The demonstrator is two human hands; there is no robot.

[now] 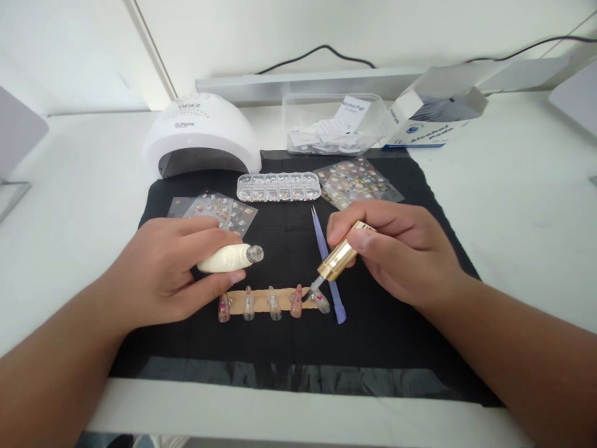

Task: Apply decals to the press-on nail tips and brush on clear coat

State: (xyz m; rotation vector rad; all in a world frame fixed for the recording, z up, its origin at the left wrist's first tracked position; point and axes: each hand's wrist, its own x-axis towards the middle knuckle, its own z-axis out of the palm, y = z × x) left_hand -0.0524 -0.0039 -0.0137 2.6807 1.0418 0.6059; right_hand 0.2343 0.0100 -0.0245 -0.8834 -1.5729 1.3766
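My left hand (pixel 180 270) is wrapped round a cream nail polish bottle (pixel 219 259), tipped so its uncapped neck points right. In my right hand (pixel 396 249) is a gold-capped nail polish brush (pixel 342 252), slanting down to the left. Its dark bristle tip is at the rightmost press-on nail (pixel 321 302); whether it touches cannot be made out. Several decorated press-on nails, among them a pink one (pixel 296 301) and a clear one (pixel 274 303), sit in a row on a tan strip (pixel 284 300). Purple tweezers (pixel 336 302) lie beneath the right hand's side, beside the row.
A white nail lamp (pixel 205 134) stands at the back left. Behind the hands are a rhinestone case (pixel 278 187), sticker sheets (pixel 357 182), a clear bin (pixel 293 134) of packets and an alcohol pad box (pixel 431 118). A black mat (pixel 209 348) covers the white table (pixel 527 205).
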